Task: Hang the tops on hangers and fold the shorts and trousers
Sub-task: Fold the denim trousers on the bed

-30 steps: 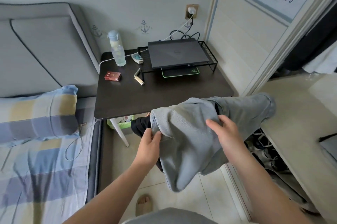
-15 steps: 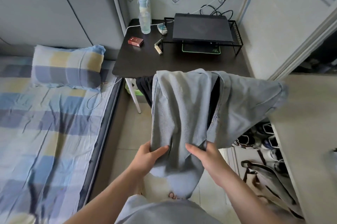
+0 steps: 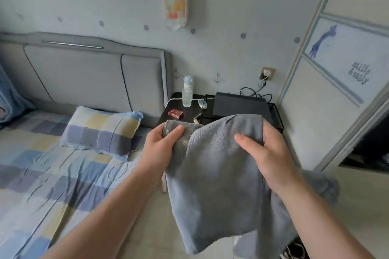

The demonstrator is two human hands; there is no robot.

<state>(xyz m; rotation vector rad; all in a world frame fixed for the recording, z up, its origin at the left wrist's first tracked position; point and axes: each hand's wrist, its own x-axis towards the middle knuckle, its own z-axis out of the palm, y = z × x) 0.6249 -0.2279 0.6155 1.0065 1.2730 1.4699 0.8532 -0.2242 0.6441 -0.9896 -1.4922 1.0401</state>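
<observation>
1. I hold the grey garment [image 3: 212, 185] up in the air in front of me, over the floor [image 3: 155, 233] between the bed [image 3: 52, 174] and the worktop [image 3: 187, 111]. It hangs down from my hands, and a bunched part trails off low to my right.
2. My left hand [image 3: 166, 147] pinches the top left edge, thumb laid on the front. My right hand [image 3: 271, 157] has its grip closed over the top right edge, thumb across the front and fingers curled round the side.
3. I see no collar or sleeve, so I take it for shorts or trousers, though I cannot tell which. That makes this a folding step.
4. First I should find the waistband and move each grip to one of its corners. A short shake should then let the bunched part fall straight.
5. Next I should bring one leg over the other with the seams matched before making any cross fold.
6. The bed looks the best place to lay it, on the flat sheet short of the pillow [image 3: 101, 130]. The worktop carries a bottle [image 3: 187, 93] and a red box [image 3: 175, 113], so I would stay off it.
7. I should hold the garment high, because the lower hem hangs close to the floor.
</observation>
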